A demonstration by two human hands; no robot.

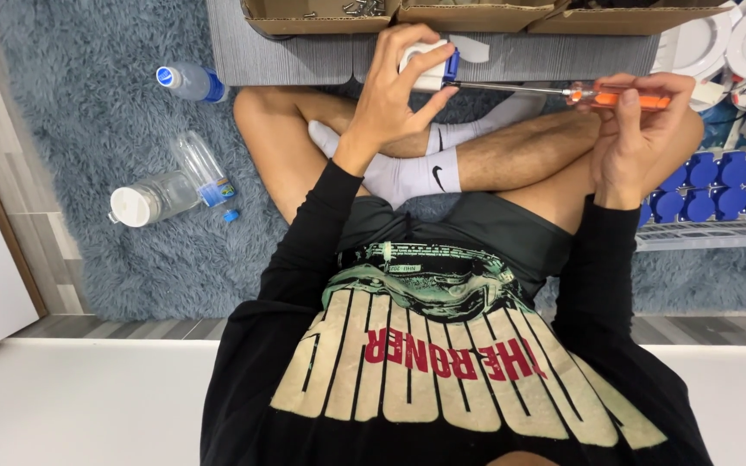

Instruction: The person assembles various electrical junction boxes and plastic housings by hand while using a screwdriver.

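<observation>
Plastic, metal, pile and card

A glossy white-and-blue plastic part (pixel 429 67) is met by a bright metal shaft with a translucent orange plastic handle (pixel 628 99); shaggy grey-blue rug (pixel 88 112), clear plastic bottles (pixel 170 190), matt cardboard boxes (pixel 477 15).

The left hand (pixel 395 91) covers most of the small white and blue part (pixel 432 67), so its shape cannot be made out. Where the screwdriver (pixel 554 91) tip meets that part is too small to tell. The right hand (pixel 641 129) wraps the orange handle, hiding most of it. Above the part, three cardboard boxes (pixel 468 15) are cut off by the top edge; small metal pieces (pixel 363 9) in one are possibly screws. Right of the part, the white round plates (pixel 736 43) and blue pieces (pixel 718 185) run off the right edge.
</observation>
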